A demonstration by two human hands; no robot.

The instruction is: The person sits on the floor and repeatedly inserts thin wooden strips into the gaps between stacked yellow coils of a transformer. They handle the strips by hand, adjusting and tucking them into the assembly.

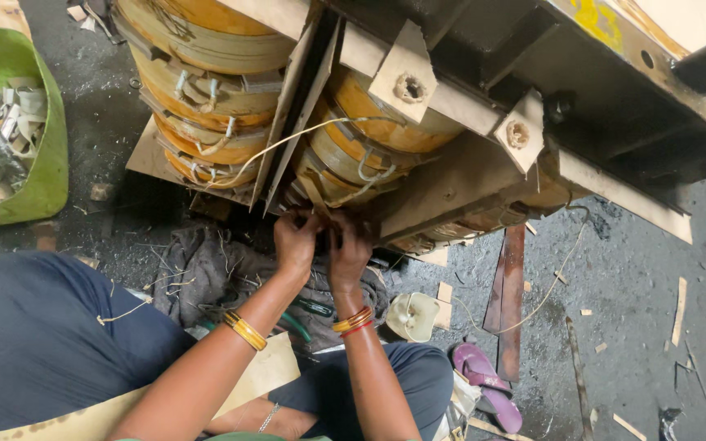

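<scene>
Dark blue trousers (34,343) fill the near edge, with a strip of brown card (271,371) lying across the lap. Both forearms reach away from it toward the big wound coil assembly (345,131), the landmark here. Left hand (296,241), with yellow bangles (244,331) on the wrist, and right hand (347,249), with orange and red bangles (353,321), meet at the bottom edge of the coil assembly. Their fingers are curled narrow and pinch at the pale tape or cord ends (320,214) hanging there; exactly what each finger grips I cannot tell.

Below the coil assembly, under the wrists, lies a grey rag (202,269) with green-handled pliers (308,309) on it. Just right of the rag sits a cream roll of tape (412,316), and further right a pink sandal (488,384). Far left of the coil assembly stands a green tub (42,163) holding pale scraps.
</scene>
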